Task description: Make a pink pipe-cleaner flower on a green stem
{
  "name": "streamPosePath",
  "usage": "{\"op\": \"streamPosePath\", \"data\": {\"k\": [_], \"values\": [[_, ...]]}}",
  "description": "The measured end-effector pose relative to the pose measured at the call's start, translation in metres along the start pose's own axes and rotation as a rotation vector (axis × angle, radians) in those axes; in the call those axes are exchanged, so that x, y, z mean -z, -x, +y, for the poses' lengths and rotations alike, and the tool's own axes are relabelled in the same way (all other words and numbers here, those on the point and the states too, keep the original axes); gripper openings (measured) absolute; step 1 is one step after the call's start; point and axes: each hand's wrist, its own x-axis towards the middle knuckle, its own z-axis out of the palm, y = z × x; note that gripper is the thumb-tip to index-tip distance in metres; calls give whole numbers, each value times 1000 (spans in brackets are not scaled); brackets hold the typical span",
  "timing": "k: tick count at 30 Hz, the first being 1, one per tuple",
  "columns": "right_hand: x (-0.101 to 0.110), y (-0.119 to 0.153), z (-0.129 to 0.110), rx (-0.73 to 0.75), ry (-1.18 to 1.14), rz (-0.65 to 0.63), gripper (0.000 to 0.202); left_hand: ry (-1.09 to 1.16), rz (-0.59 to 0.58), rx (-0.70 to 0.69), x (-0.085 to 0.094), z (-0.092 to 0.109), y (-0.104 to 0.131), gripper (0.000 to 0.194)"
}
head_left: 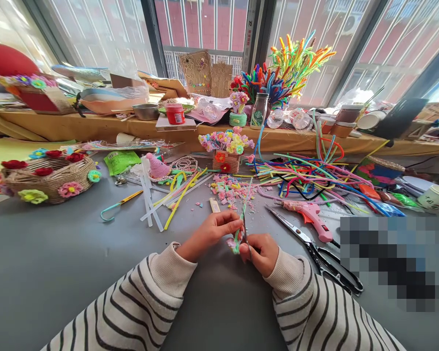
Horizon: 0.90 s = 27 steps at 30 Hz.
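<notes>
Near the middle of the grey table, my left hand (pixel 215 233) pinches a green fuzzy stem with a pink and green piece (pixel 234 243) at its lower end. The stem's thin upper part points up and away. Close on its right, my right hand (pixel 262 251) is closed around the handles of small scissors (pixel 245 231), whose blades point up beside the stem. Whether the blades touch the stem cannot be made out. Beyond the hands lies a heap of pink, yellow and green clippings (pixel 229 190).
Large black-handled scissors (pixel 309 242) and a pink glue gun (pixel 311 217) lie at the right. Behind them is a tangle of coloured stems (pixel 300 170). Clear sticks (pixel 146 202) and a woven basket (pixel 46 183) are at the left. A small flower pot (pixel 226 162) stands behind the clippings.
</notes>
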Motion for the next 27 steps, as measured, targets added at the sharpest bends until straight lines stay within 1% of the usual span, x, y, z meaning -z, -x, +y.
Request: {"op": "streamPosePath", "data": {"k": [3, 6, 11, 14, 18, 24, 27], "values": [[0, 1, -1, -9, 7, 12, 59, 16, -20, 21, -1, 1, 1, 19], [0, 1, 0, -10, 6, 18, 57, 43, -29, 14, -1, 1, 2, 19], [1, -1, 1, 56, 28, 25, 55, 99, -27, -5, 0, -3, 1, 18], [2, -2, 0, 69, 44, 32, 55, 109, -15, 1, 0, -4, 1, 18], [1, 0, 2, 51, -5, 24, 56, 113, -9, 4, -1, -2, 1, 19], [0, 2, 6, 57, -82, -12, 57, 100, -65, 21, -2, 0, 2, 20], [2, 1, 3, 79, -113, -14, 55, 148, -44, 25, 0, 0, 2, 19]]}}
